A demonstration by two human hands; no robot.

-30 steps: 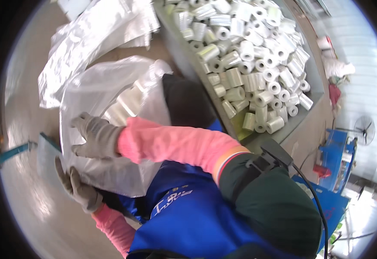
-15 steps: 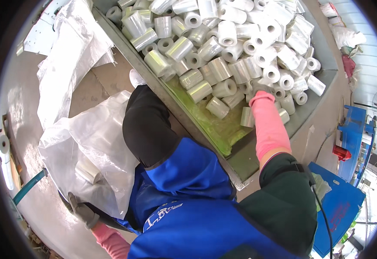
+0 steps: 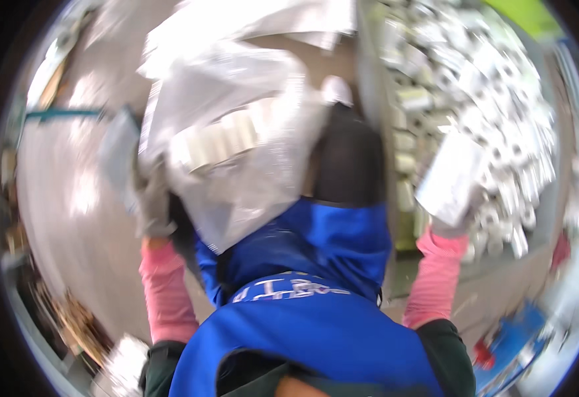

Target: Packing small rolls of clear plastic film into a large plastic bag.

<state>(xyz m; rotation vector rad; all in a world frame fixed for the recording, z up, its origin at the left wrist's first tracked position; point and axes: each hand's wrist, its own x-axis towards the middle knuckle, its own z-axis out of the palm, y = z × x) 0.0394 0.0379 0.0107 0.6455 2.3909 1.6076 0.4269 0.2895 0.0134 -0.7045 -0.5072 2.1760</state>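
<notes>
In my right hand (image 3: 453, 221), gloved in grey with a pink sleeve, is a roll of clear film (image 3: 453, 175), raised over a bin's near edge. The fingers are partly hidden behind the roll. A clear plastic bag (image 3: 249, 205) lies across my lap and the floor, with several film rolls (image 3: 226, 139) lined up inside. My left hand (image 3: 150, 198), also gloved, is at the bag's left edge. Motion blur smears its fingers, so their grip is not clear.
A large grey bin (image 3: 372, 86) on the right is heaped with loose film rolls (image 3: 501, 132). White sheeting (image 3: 236, 20) spreads beyond the bag. A teal bar (image 3: 64, 115) stands at the left. Blue equipment (image 3: 518, 334) is at the lower right.
My right hand has come up out of the heap with a film roll. The view has swung round, so the bin now lies to the right. A row of rolls now shows inside the bag.
</notes>
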